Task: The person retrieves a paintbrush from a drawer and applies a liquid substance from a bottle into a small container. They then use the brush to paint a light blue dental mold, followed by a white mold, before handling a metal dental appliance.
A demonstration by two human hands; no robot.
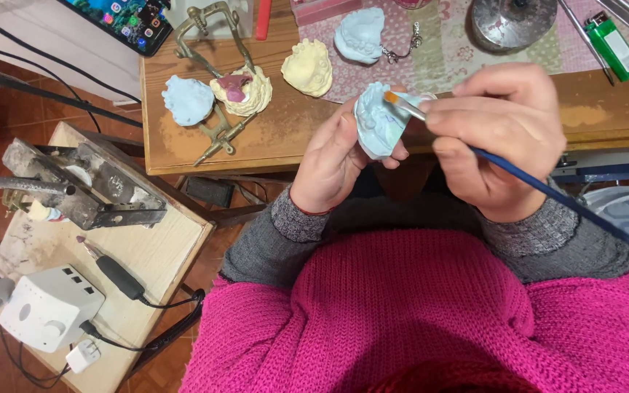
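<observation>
Casts (pixel 307 67) crowd the table (pixel 285 138); its near edge seems bare.

A dental cast (pixel 377 125) was held in the left hand (pixel 335 156) before the workbench (pixel 183 149), a brush (pixel 518 175) was held right of it, and three casts (pixel 249 84) were laid behind on the bench.

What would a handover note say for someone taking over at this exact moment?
Left hand: holds a blue cast up over the bench edge.
Right hand: grips a blue-handled brush, tip on the cast.
On the bench: another blue cast beside a cream cast in a metal frame, a yellow cast, a further blue cast.
Done: cannot tell how far the brushing has got.
Left: cannot tell.
</observation>
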